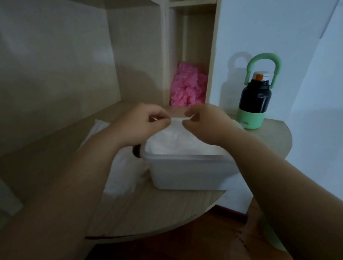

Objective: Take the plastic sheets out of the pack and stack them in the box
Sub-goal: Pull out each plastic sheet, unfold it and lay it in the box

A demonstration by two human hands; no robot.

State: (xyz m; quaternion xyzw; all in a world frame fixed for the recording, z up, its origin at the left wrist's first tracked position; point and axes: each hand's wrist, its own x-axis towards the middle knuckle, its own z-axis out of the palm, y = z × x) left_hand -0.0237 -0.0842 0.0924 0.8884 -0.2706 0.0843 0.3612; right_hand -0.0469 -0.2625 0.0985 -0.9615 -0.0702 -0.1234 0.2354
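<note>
Pack (124, 176) on the table's left side is half under the left forearm (99, 166), outline unclear. Dark round thing (136, 150) at the box's (186, 173) left corner is mostly covered, unidentifiable. Box's far rim is behind the left hand (145, 121), right hand (204, 123) and sheet (172, 137). Bottle (253, 101) lettering is too small to read.

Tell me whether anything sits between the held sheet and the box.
Nothing visible does. The left hand and right hand pinch the sheet right over the open box, which already holds white sheets. The bottle stands apart to its right.
</note>
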